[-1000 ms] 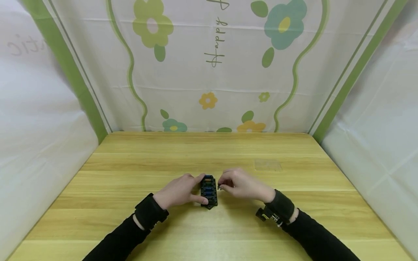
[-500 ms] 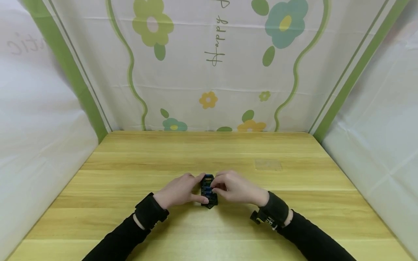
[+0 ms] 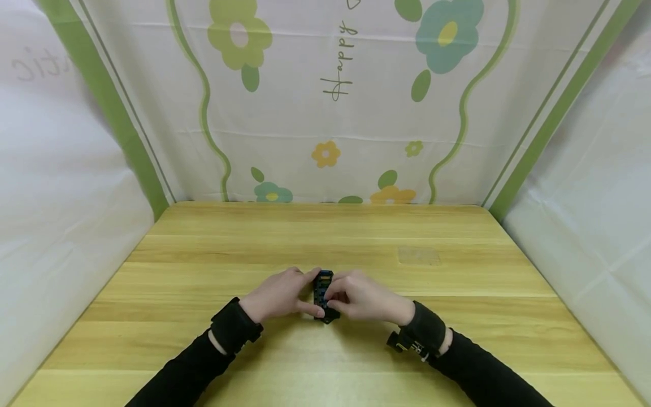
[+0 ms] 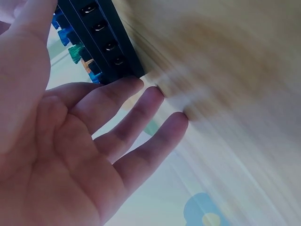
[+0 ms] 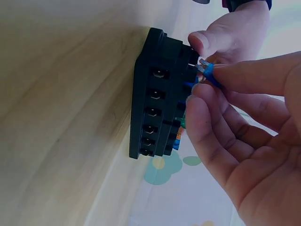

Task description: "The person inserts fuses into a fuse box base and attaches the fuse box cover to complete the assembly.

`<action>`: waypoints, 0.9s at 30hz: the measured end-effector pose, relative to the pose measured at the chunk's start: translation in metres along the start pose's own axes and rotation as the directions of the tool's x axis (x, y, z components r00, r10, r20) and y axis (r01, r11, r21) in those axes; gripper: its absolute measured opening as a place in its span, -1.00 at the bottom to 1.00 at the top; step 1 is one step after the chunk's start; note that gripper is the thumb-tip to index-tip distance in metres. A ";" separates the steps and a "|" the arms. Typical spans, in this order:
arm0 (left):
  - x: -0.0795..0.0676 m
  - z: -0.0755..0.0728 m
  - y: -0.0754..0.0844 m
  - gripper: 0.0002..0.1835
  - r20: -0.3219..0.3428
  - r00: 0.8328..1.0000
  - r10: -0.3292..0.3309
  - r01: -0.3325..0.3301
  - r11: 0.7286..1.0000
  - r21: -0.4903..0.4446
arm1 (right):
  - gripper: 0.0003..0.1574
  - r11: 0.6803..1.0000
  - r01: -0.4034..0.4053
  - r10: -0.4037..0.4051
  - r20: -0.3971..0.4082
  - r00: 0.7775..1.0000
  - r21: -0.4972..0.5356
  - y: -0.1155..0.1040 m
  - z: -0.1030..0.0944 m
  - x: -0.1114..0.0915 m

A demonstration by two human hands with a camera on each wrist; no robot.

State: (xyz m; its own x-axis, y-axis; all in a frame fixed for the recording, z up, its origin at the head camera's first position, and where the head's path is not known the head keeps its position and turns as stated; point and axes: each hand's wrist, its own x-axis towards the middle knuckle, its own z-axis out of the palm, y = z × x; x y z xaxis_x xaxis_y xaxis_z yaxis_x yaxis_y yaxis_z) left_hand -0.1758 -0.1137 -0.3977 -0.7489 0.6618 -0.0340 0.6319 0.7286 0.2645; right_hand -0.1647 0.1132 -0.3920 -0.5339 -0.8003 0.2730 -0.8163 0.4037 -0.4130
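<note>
A black fuse block lies on the table with its long side pointing away from me. Blue, green and orange blade fuses sit in its row of slots, and screw terminals line its side in the right wrist view. My left hand grips the block by its ends, thumb at the near end and index finger at the far end; the other fingertips touch the table in the left wrist view. Between thumb and fingers, my right hand pinches a blue blade fuse, its metal prongs facing the block near the left thumb.
A clear, flat rectangular piece lies on the wooden table to the back right. Printed fabric walls stand behind the table and along both sides.
My right hand has moved left from beside the fuse block to over it, then slightly toward its near end, carrying the small fuse. The left hand keeps its hold on the block.
</note>
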 end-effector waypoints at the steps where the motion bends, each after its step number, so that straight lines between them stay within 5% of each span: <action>1: 0.000 0.000 0.000 0.06 -0.002 1.000 0.003 -0.003 1.000 0.006 | -0.89 1.000 -0.001 0.001 0.001 1.000 0.000 0.000 0.001 0.000; 27: 0.000 0.002 -0.003 0.09 -0.007 1.000 0.008 -0.008 1.000 -0.018 | -0.90 0.997 0.014 -0.016 -0.023 1.000 -0.077 -0.006 0.007 0.004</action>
State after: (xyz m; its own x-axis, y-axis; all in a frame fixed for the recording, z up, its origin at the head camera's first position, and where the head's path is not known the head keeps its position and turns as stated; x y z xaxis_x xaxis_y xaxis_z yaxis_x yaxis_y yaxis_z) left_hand -0.1775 -0.1156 -0.4010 -0.7453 0.6662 -0.0254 0.6340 0.7200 0.2823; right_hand -0.1601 0.1040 -0.3946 -0.5257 -0.7961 0.2996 -0.8384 0.4252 -0.3411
